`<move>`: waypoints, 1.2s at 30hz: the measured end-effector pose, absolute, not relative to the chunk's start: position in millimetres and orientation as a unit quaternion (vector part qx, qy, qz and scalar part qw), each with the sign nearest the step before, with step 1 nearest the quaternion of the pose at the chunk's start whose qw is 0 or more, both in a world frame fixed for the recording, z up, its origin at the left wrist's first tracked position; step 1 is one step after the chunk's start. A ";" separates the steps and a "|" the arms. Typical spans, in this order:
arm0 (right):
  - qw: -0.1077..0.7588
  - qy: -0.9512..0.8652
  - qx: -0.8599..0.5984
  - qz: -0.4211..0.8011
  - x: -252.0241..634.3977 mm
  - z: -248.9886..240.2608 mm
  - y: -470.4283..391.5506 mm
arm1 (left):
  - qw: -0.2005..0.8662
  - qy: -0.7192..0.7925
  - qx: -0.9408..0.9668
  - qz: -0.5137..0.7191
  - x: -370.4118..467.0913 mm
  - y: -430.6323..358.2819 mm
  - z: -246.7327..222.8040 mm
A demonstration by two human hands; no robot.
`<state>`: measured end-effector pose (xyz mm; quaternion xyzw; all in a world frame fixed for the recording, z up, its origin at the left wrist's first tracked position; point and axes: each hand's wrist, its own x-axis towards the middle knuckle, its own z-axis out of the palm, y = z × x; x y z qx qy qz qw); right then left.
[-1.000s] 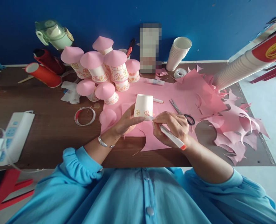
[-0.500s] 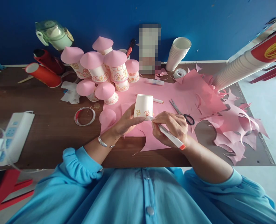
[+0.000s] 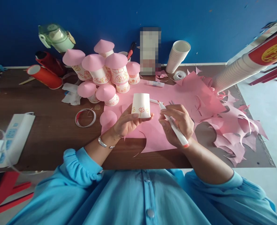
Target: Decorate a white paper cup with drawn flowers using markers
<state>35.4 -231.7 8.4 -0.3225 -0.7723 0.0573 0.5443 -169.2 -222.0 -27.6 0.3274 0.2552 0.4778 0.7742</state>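
My left hand (image 3: 130,123) is closed round the lower part of a white paper cup (image 3: 140,101), held upside down above the pink paper (image 3: 161,137). Yellow and red flowers are drawn in a row near the cup's rim. In my right hand (image 3: 179,123) is a white marker (image 3: 174,126) with a red end, its tip pointing up and left, apart from the cup. A second white marker (image 3: 154,101) lies behind the cup. Most of the scissors (image 3: 171,102) is hidden by my right hand.
Decorated cups with pink cone roofs (image 3: 116,67) stand at the back left. Stacked white cups (image 3: 178,54) and a leaning cup stack (image 3: 236,73) are to the right, near pink paper scraps (image 3: 241,125). A tape roll (image 3: 85,117) and a power strip (image 3: 16,137) lie left.
My right hand has drawn the marker away from the cup, to the right and up. My left hand has turned the cup, so another yellow flower shows at its right side.
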 end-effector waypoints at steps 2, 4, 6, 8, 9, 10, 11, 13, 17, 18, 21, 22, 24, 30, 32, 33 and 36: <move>0.535 -0.779 -0.324 0.054 34.9 5.7 -231.5 | 0.780 0.243 0.313 0.484 -169.6 -221.1 -25.9; 0.530 -0.781 -0.326 0.051 34.5 4.4 -231.5 | 0.784 0.234 0.305 0.487 -169.8 -220.0 -25.2; 0.529 -0.781 -0.327 0.049 33.9 4.1 -231.1 | 0.786 0.231 0.301 0.487 -170.0 -218.9 -25.1; 0.523 -0.785 -0.328 0.046 32.8 4.1 -230.2 | 0.788 0.234 0.298 0.485 -170.3 -218.4 -24.9; 0.517 -0.789 -0.328 0.044 32.1 4.0 -229.7 | 0.790 0.237 0.295 0.483 -170.4 -218.4 -24.6; 0.511 -0.794 -0.327 0.042 31.3 3.6 -229.2 | 0.791 0.240 0.293 0.481 -170.5 -218.6 -24.4; 0.505 -0.798 -0.325 0.039 30.4 3.1 -228.9 | 0.791 0.243 0.291 0.480 -170.5 -218.9 -24.3; 0.495 -0.806 -0.323 0.035 28.7 1.3 -228.7 | 0.791 0.245 0.291 0.480 -170.3 -219.9 -24.8; 0.480 -0.815 -0.324 0.036 26.0 -3.3 -229.8 | 0.776 0.237 0.333 0.480 -169.4 -220.9 -29.5; 0.478 -0.817 -0.322 0.038 25.6 -4.1 -230.0 | 0.771 0.235 0.353 0.475 -169.1 -220.7 -30.8; 0.478 -0.820 -0.311 0.047 25.2 -5.6 -229.7 | 0.760 0.236 0.401 0.454 -168.6 -219.6 -33.3; 0.480 -0.821 -0.306 0.047 25.4 -5.8 -229.4 | 0.758 0.237 0.408 0.451 -168.5 -219.3 -33.5; 0.483 -0.821 -0.302 0.042 26.2 -6.0 -228.8 | 0.757 0.238 0.406 0.454 -168.5 -219.1 -33.3; 0.474 -0.817 -0.328 0.031 29.1 -6.2 -228.8 | 0.773 0.223 0.367 0.467 -170.0 -219.7 -31.0; 0.473 -0.818 -0.327 0.027 28.6 -6.2 -229.0 | 0.777 0.222 0.369 0.459 -170.7 -219.3 -31.2; 0.473 -0.818 -0.327 0.025 28.0 -6.1 -229.0 | 0.778 0.219 0.373 0.456 -171.0 -219.1 -31.6; 0.471 -0.818 -0.329 0.016 26.4 -5.5 -228.8 | 0.777 0.214 0.386 0.449 -171.3 -219.1 -32.5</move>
